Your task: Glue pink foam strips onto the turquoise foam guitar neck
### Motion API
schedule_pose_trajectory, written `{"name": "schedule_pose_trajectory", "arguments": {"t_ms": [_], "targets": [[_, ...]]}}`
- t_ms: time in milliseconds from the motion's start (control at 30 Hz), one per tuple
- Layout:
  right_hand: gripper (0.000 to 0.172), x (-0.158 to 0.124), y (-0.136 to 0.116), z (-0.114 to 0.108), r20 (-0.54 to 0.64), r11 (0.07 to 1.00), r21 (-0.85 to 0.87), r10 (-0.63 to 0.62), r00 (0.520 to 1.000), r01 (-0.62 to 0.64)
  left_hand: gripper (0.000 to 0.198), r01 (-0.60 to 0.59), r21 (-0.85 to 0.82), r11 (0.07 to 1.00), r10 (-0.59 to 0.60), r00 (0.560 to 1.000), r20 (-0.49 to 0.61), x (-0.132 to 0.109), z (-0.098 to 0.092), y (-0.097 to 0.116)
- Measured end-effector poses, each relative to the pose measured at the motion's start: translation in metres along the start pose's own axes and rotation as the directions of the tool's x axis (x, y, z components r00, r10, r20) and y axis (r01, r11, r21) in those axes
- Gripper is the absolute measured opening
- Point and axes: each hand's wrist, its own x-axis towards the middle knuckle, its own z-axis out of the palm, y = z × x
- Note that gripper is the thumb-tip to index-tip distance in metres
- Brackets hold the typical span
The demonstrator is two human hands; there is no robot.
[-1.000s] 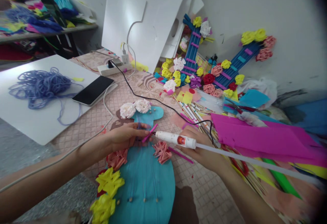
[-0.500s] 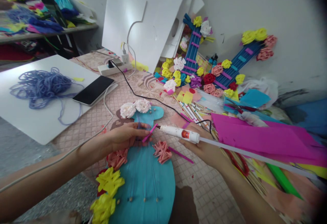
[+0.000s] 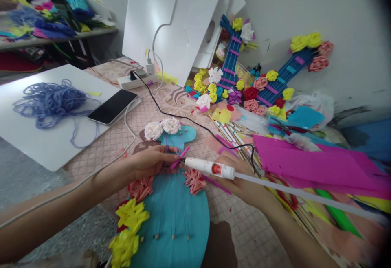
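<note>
A turquoise paper guitar (image 3: 180, 215) lies on the patterned tablecloth, strung with thin blue yarn and decorated with paper flowers. Above its neck my left hand (image 3: 155, 158) pinches a small magenta paper strip (image 3: 180, 158) between thumb and fingers. My right hand (image 3: 236, 176) is closed around a white hot glue gun (image 3: 210, 168), whose nozzle touches or nearly touches the strip. From the back of the glue gun sticks a long pale glue stick (image 3: 293, 190). A second magenta strip (image 3: 216, 184) lies beside the coral flower (image 3: 194, 181), left of my right hand.
Blue yarn (image 3: 51, 101) and a phone (image 3: 113, 107) lie on a white board at left. A power strip (image 3: 131, 81) stands behind, its cables crossing the table. Two flowered blue guitars (image 3: 230, 62) lean at the wall. Magenta paper (image 3: 308, 162) and thin sticks crowd the right.
My right hand has moved the glue gun slightly left and down, so its nozzle is now near the middle of the magenta strip instead of its upper end. My left hand stays nearly still.
</note>
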Motion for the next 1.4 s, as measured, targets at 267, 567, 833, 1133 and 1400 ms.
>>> {"name": "schedule_pose_trajectory", "arguments": {"t_ms": [267,567,833,1133,1400], "targets": [[0.033,0.003,-0.009,0.005,0.046,0.999,0.024,-0.046,0.998,0.045,0.025,-0.005,-0.009,1.000,0.005,1.000,-0.019,0.001,-0.001,-0.001],[0.036,0.001,-0.007,0.009,0.070,0.997,0.009,-0.080,0.994,0.080,0.020,0.000,-0.004,1.000,0.000,1.000,-0.021,0.001,0.000,-0.001],[0.025,-0.001,0.003,0.002,-0.023,0.999,-0.014,0.029,0.999,-0.030,0.021,-0.004,-0.014,1.000,0.005,1.000,0.003,0.001,-0.001,-0.001],[0.023,-0.003,0.019,0.004,-0.166,0.993,-0.042,0.102,0.981,-0.111,0.022,0.003,0.000,1.000,-0.003,1.000,0.018,0.001,-0.001,0.000],[0.026,0.032,0.045,0.003,-0.410,0.971,0.071,0.238,0.881,-0.229,0.026,0.003,0.004,1.000,-0.003,1.000,0.026,0.002,-0.005,-0.003]]}}
